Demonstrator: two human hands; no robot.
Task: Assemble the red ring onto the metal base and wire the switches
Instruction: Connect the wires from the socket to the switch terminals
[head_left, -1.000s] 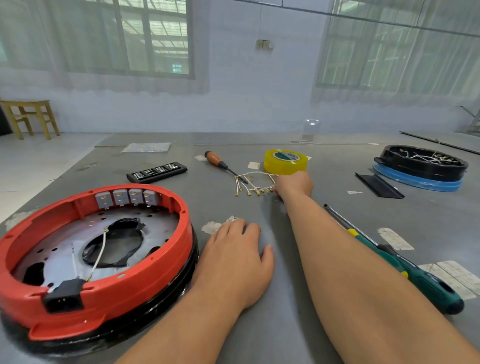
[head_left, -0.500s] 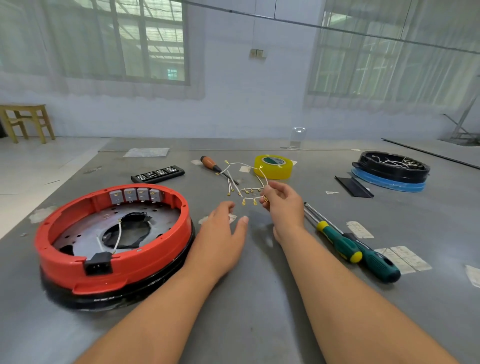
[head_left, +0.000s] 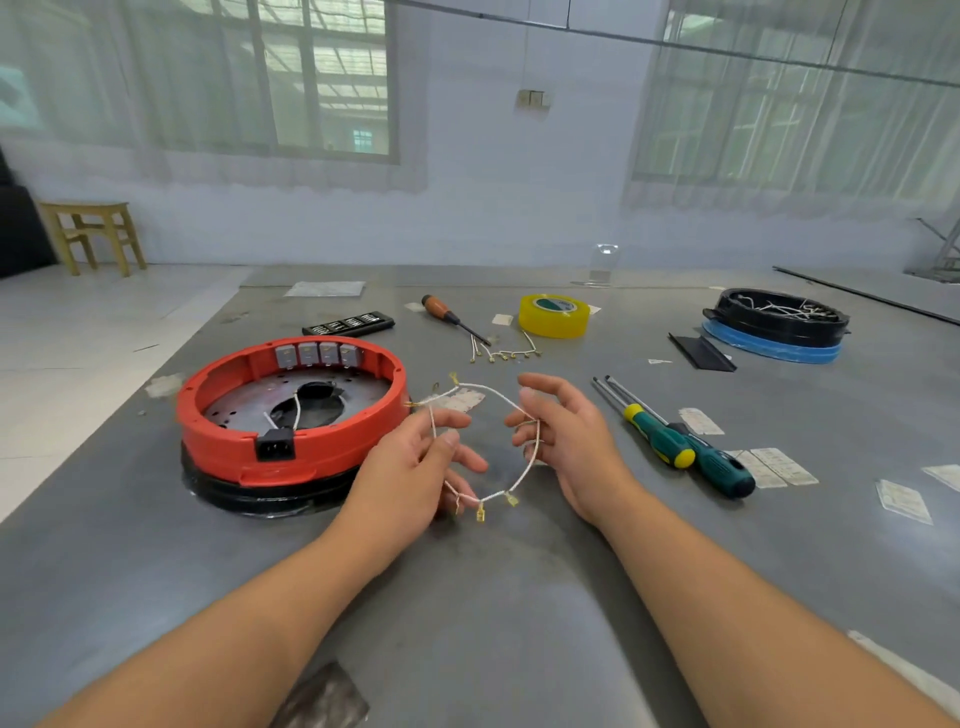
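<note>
The red ring (head_left: 218, 436) sits on the metal base (head_left: 244, 408) at the left of the grey table, with several grey switches (head_left: 318, 354) in a row on its far inner wall and a black socket (head_left: 275, 446) at its front. A white wire harness (head_left: 496, 397) with yellow terminals hangs in a loop between my hands, just right of the ring. My left hand (head_left: 410, 467) pinches one side of it. My right hand (head_left: 563, 439) holds the other side in its curled fingers. A second bunch of wires (head_left: 506, 352) lies farther back.
Yellow tape roll (head_left: 554, 315) and an orange-handled screwdriver (head_left: 447, 318) lie at the back. Two green screwdrivers (head_left: 685, 449) lie to the right. A black tray of wires on a blue ring (head_left: 776, 325) stands far right, beside a black strip (head_left: 701, 352). A black bit case (head_left: 348, 324) sits behind the ring.
My right hand picked wires off the table and drew them toward me. My left hand lifted off the table and took hold of the harness, which now hangs spread between both hands.
</note>
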